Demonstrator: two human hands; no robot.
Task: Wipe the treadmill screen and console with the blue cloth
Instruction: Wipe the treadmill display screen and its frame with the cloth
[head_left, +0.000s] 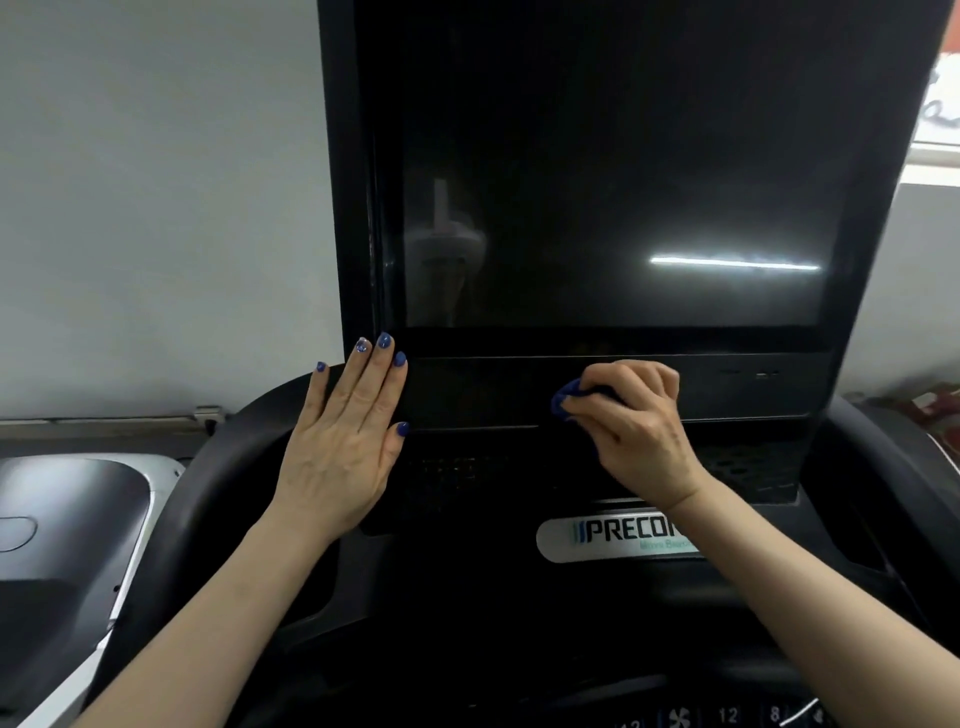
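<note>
Wiping the dark panel just below the screen (613, 171).

The right hand (636, 421) has its fingers curled tight round the bunched cloth (569, 397), pressing it on that panel; the left hand (345, 431), fingers straight and together, lies flat at the screen's lower left corner, likely to steady the console (467, 395).

Right hand (636, 423) presses the bunched cloth (569, 399) on the console (478, 392) below the screen (613, 197); left hand (345, 436) lies flat at nine o'clock.
</note>
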